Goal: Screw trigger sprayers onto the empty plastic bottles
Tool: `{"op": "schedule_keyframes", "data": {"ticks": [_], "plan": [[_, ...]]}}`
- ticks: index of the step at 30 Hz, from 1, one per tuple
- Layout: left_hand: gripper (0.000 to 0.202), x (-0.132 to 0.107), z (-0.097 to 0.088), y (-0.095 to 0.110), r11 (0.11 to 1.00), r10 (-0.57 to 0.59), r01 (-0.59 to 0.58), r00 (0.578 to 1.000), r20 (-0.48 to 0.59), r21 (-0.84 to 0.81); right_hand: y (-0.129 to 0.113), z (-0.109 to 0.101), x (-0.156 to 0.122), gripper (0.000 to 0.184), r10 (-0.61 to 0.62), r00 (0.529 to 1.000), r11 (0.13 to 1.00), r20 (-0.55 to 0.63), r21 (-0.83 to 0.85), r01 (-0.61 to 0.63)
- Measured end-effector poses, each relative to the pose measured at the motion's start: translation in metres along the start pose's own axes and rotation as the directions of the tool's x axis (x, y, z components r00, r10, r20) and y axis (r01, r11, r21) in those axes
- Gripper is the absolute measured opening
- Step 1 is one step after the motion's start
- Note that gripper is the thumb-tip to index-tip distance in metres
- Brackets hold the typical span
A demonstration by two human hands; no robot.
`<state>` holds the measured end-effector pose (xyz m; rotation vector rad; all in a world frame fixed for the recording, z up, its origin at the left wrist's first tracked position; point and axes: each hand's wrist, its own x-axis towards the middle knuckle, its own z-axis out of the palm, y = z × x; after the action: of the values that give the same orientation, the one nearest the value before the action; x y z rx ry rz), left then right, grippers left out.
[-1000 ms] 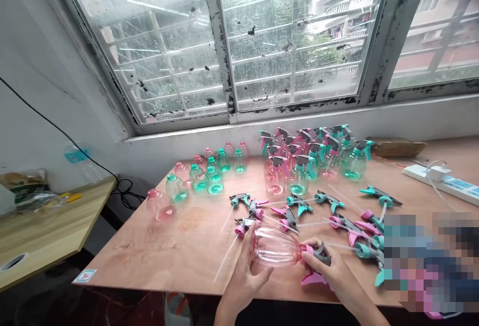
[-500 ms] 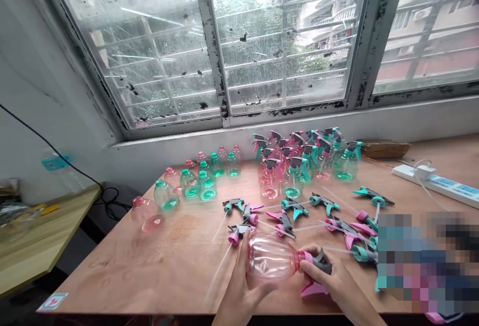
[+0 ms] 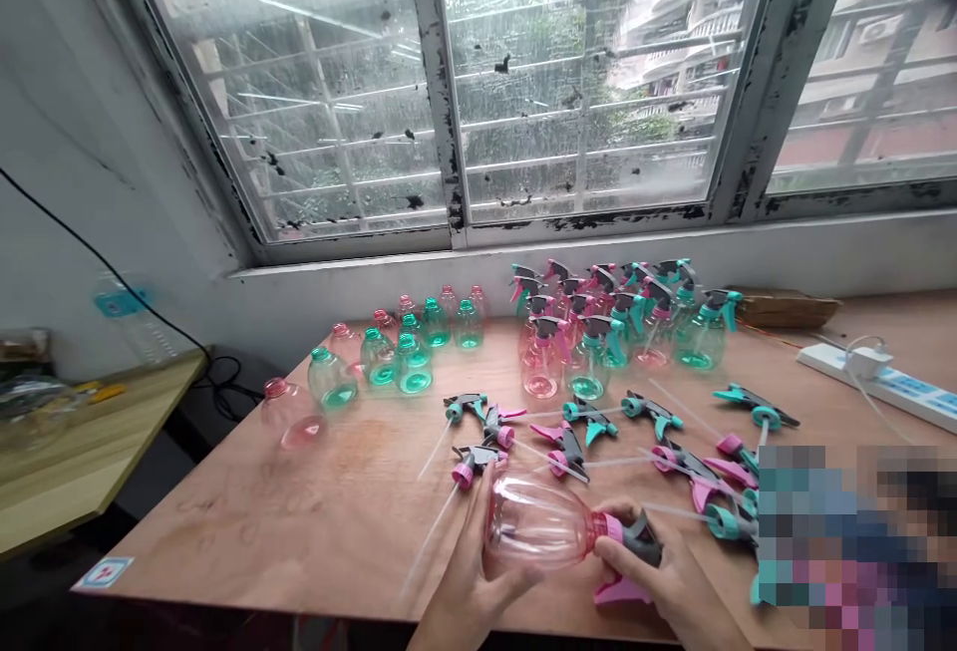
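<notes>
A clear pink spray bottle lies sideways just above the near edge of the wooden table. My left hand is wrapped round its base. My right hand grips the grey and pink trigger head seated on the bottle's neck. Several loose trigger heads with long dip tubes lie on the table just beyond my hands.
Capless pink and teal bottles stand at the back left of the table. Finished spray bottles cluster by the window wall. A white power strip lies at the right. A lower side table stands to the left.
The view has shifted slightly. The bottle stays between my hands, and my right hand's grip on the trigger head has shifted a little.
</notes>
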<state>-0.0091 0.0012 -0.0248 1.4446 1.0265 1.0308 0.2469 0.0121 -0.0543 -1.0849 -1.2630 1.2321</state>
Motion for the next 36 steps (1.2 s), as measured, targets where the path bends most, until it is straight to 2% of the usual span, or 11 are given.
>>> {"op": "schedule_keyframes", "data": {"ticks": [5, 9, 12, 18, 23, 26, 29, 33, 36], "plan": [[0.104, 0.002, 0.0, 0.003, 0.998, -0.004, 0.008, 0.998, 0.063, -0.067, 0.0, 0.007, -0.002, 0.041, 0.022, 0.996, 0.996, -0.085, 0.094, -0.014], [0.118, 0.001, -0.001, 0.0, 0.998, -0.013, 0.015, 0.999, 0.035, -0.063, -0.006, 0.01, -0.004, 0.039, -0.013, 0.996, 1.0, -0.087, 0.027, 0.016], [0.112, 0.002, 0.0, -0.001, 0.995, -0.014, 0.015, 1.0, 0.008, -0.095, -0.008, 0.009, -0.004, 0.04, -0.026, 0.996, 1.0, -0.081, 0.001, 0.026], [0.114, 0.006, 0.002, 0.004, 0.998, 0.011, -0.011, 1.0, 0.0, -0.062, -0.007, 0.009, -0.003, 0.046, 0.043, 0.994, 0.994, -0.103, 0.1, -0.033], [0.1, 0.003, 0.001, 0.0, 0.999, 0.03, -0.03, 1.0, 0.001, 0.031, -0.007, 0.012, -0.003, 0.047, 0.054, 0.993, 0.985, -0.104, 0.166, -0.036], [0.104, 0.001, 0.0, -0.003, 0.998, 0.015, -0.014, 1.0, -0.008, 0.065, -0.006, 0.011, -0.005, 0.045, 0.07, 0.992, 0.99, -0.106, 0.127, -0.057], [0.115, 0.0, 0.001, 0.001, 0.999, -0.007, 0.008, 1.0, -0.011, 0.043, -0.006, 0.008, -0.006, 0.041, 0.074, 0.993, 0.995, -0.09, 0.072, -0.068], [0.104, 0.0, 0.004, 0.006, 0.999, 0.01, -0.01, 1.0, -0.001, -0.033, -0.006, 0.005, -0.006, 0.04, 0.091, 0.996, 0.994, -0.014, 0.069, -0.089], [0.104, 0.001, 0.004, 0.005, 0.999, 0.011, -0.011, 1.0, 0.002, -0.038, -0.002, 0.004, -0.004, 0.042, 0.069, 0.997, 0.991, -0.04, 0.119, -0.064]]}}
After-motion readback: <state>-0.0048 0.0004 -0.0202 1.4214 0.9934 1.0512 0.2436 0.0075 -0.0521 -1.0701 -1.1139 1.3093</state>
